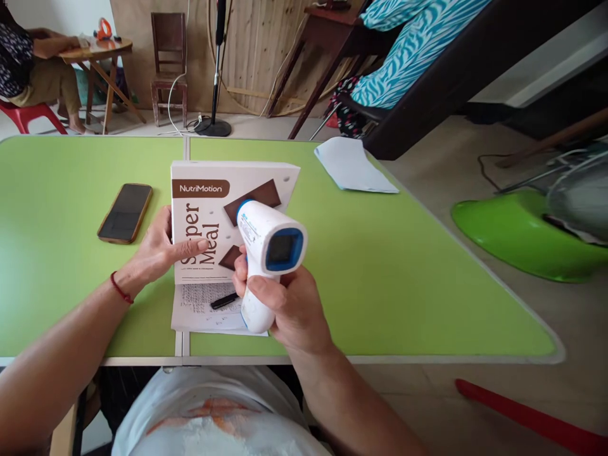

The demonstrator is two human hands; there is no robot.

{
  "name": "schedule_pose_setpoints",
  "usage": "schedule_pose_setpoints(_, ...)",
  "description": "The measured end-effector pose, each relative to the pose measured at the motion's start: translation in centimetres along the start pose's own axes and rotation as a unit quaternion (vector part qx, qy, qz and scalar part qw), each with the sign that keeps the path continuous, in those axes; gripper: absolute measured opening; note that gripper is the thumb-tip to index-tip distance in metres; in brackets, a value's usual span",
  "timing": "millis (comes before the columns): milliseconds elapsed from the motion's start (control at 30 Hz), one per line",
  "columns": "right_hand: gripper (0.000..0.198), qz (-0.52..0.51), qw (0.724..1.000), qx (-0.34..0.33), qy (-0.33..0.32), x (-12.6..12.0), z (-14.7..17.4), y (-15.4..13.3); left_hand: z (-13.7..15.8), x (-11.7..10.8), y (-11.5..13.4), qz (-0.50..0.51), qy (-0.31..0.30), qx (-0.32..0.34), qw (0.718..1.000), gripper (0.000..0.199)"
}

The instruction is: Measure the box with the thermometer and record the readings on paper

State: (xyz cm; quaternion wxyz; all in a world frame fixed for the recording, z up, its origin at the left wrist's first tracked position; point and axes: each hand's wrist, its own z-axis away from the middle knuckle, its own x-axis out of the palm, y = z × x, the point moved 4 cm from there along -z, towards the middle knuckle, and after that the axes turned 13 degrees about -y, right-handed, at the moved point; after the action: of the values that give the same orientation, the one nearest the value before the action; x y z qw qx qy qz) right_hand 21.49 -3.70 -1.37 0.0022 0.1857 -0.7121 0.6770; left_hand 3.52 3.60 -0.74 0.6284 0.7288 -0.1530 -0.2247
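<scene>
My left hand point(159, 247) grips the left side of a white and brown NutriMotion box point(199, 218), thumb across its printed front. The box is held up above the near middle of the green table. In my right hand point(285, 301) is a white and blue infrared thermometer point(261, 237), fingers wrapped round its handle. Its dark screen faces me, and its front end points at the box, hiding part of it. I cannot tell whether the two touch. Below the box lies a sheet of handwritten paper point(190, 313) with a black pen point(224, 301) on it.
A phone point(125, 213) lies left of the box on the green table point(403, 272). White folded papers point(354, 166) rest at its far edge. Behind are a wooden chair point(168, 57), a stand base point(213, 126) and a seated person point(33, 57). A green plastic object point(517, 234) is at the right.
</scene>
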Motion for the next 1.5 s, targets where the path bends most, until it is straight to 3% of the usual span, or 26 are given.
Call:
schedule_pose_setpoints(467, 0.032, -0.011, 1.000, -0.006, 0.003, -0.3, 0.1, 0.5, 0.1, 0.0, -0.1, 0.005, -0.017, -0.008, 1.000, 0.059)
schedule_pose_setpoints(667, 0.031, -0.034, 0.999, -0.011, 0.008, -0.2, 0.2, 0.7, -0.1, 0.3, 0.8, 0.016, -0.041, 0.015, 0.999, 0.058)
schedule_pose_setpoints(800, 0.035, -0.046, 0.999, 0.009, 0.016, -0.3, 0.2, 1.0, -0.2, 0.3, 1.4, 0.023, -0.060, -0.004, 0.998, 0.064)
schedule_pose_setpoints(1033, 0.035, -0.048, 0.999, 0.007, 0.019, -0.5, 0.2, 1.4, -0.3, -0.9, 0.8, -0.041, -0.076, -0.052, 0.995, 0.075)
schedule_pose_setpoints(1167, 0.038, -0.041, 0.999, -0.015, 0.026, -0.4, 0.3, 0.7, -0.1, -1.0, 0.7, -0.069, -0.047, -0.037, 0.996, 0.073)
schedule_pose_setpoints(1267, 0.036, 0.002, 0.998, -0.053, 0.014, -1.1, 0.9, -1.0, 0.0, -1.0, 1.5, -0.057, -0.024, 0.009, 0.998, 0.073)
schedule_pose_setpoints(1367, 0.028, 0.106, 0.988, -0.106, 0.034, -3.7, 1.6, -3.3, -0.1, -1.3, 2.0, -0.035, 0.006, 0.056, 0.998, 0.071)
schedule_pose_setpoints(1467, 0.023, 0.278, 0.950, -0.123, 0.067, -7.7, 1.2, -5.0, -0.3, -2.1, 1.6, -0.039, 0.049, 0.090, 0.994, 0.074)
schedule_pose_setpoints(1500, 0.031, 0.337, 0.932, -0.113, 0.065, -9.0, 0.8, -5.1, -0.5, -2.4, 1.3, -0.041, 0.060, 0.101, 0.992, 0.077)
